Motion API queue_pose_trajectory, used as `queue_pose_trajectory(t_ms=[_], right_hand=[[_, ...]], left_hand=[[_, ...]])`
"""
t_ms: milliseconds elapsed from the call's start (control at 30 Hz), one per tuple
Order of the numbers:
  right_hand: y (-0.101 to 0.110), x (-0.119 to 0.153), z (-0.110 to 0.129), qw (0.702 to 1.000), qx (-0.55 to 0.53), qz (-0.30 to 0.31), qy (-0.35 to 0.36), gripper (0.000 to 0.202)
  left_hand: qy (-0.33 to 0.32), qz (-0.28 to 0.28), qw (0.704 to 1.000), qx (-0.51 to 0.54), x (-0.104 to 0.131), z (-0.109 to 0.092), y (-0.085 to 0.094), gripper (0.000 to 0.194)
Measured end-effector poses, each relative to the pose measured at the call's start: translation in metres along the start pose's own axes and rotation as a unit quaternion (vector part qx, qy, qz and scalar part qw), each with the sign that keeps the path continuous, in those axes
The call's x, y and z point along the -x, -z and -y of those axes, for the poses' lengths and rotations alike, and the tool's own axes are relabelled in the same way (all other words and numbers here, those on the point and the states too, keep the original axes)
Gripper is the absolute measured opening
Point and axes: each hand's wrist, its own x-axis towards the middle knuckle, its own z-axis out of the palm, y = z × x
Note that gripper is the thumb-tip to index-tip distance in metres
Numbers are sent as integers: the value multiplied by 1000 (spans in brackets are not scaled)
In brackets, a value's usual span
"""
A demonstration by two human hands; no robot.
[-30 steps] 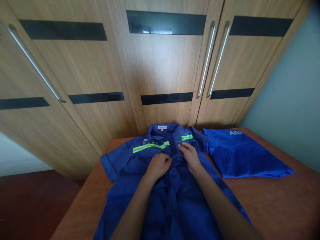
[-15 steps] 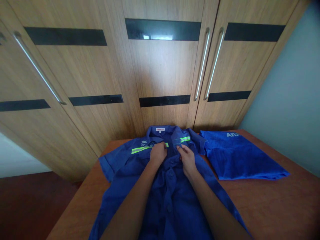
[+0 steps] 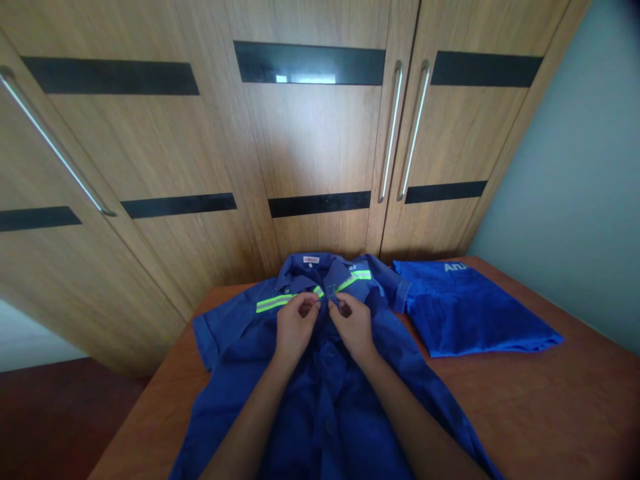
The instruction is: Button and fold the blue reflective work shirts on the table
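A blue short-sleeved work shirt point(image 3: 235, 340) with yellow-green reflective strips lies front up, its collar toward the wardrobe. My left hand point(image 3: 295, 323) pinches one front edge of the shirt below the collar, thumb against fingertips. Close beside it, my right hand point(image 3: 354, 323) pinches the opposite front edge the same way. Only a small gap separates the two sets of fingertips. Buttons run down the placket point(image 3: 327, 400) between my forearms. Whether a button is between my fingers is too small to make out.
A folded bright blue cloth item point(image 3: 475, 313) with white lettering lies right of the shirt on the reddish-brown wooden table point(image 3: 525, 407). Behind the table stands a wooden wardrobe point(image 3: 320, 140) with metal handles. A pale wall point(image 3: 565, 180) is at the right.
My hands have come closer together, drawing the shirt's two front edges toward each other under the collar. The right hand now pinches lower on its edge. The view has shifted slightly.
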Motion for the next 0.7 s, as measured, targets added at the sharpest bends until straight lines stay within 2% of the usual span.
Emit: queue_pose_trajectory(t_ms=[100, 167, 467, 567, 700], right_hand=[[-2, 6, 0, 993, 98, 24, 57, 18], [-1, 8, -2, 991, 115, 30, 66, 19], [-2, 10, -2, 991, 106, 59, 58, 18], [-1, 12, -1, 989, 85, 110, 49, 20], [1, 15, -3, 982, 9, 188, 28, 33]], left_hand=[[9, 4, 999, 48, 10, 2, -4, 12], [12, 11, 999, 49, 11, 4, -5, 12], [-51, -13, 991, -124, 12, -2, -2, 14], [-55, -23, 989, -139, 12, -2, -1, 14], [-38, -5, 992, -122, 10, 0, -1, 15]])
